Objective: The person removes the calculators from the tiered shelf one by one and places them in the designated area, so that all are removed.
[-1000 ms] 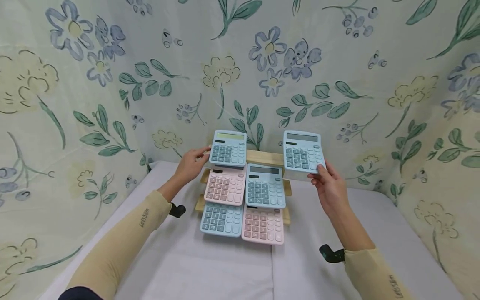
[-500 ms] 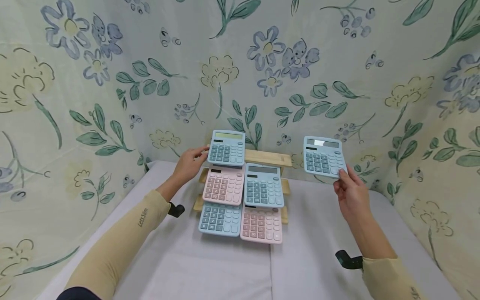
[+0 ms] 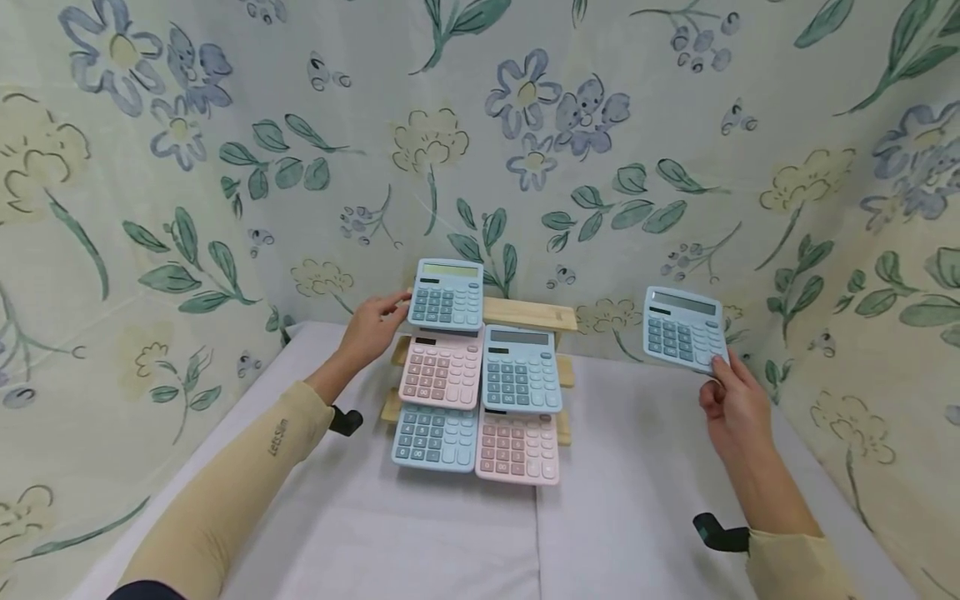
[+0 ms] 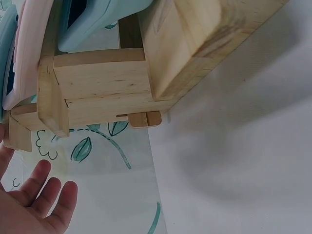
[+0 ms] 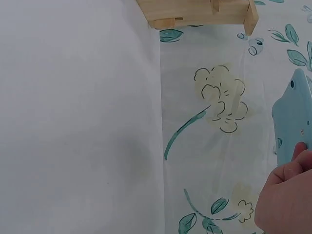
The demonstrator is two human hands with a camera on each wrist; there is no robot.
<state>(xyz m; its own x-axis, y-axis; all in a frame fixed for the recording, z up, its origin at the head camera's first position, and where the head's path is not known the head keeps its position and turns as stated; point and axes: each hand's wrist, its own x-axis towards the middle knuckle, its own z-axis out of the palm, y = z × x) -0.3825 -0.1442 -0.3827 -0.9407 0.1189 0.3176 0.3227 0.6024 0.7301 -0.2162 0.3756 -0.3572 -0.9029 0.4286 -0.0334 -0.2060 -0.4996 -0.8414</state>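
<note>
My right hand (image 3: pixel 738 408) pinches a light blue calculator (image 3: pixel 684 329) by its lower right corner, thumb on the front. It is held in the air to the right of the stepped wooden rack (image 3: pixel 528 314). In the right wrist view the calculator's back (image 5: pixel 294 114) faces the camera. On the rack's top step, at the left, stands another blue calculator (image 3: pixel 447 294). My left hand (image 3: pixel 370 333) is at the top step's left end, fingertips touching its edge. The left wrist view shows several fingers (image 4: pixel 61 204) extended beside the wood, gripping nothing visible.
A pink calculator (image 3: pixel 441 369) and a blue calculator (image 3: pixel 522 371) fill the middle step. Below them are a blue calculator (image 3: pixel 435 437) and a pink calculator (image 3: pixel 517 450). A white cloth (image 3: pixel 420 533) covers the table; a floral curtain (image 3: pixel 315 100) hangs behind and at the sides.
My right hand has carried the blue calculator away from the rack's top right, rightward and slightly down. The rack's top right step is now uncovered. My left hand has stayed by the rack.
</note>
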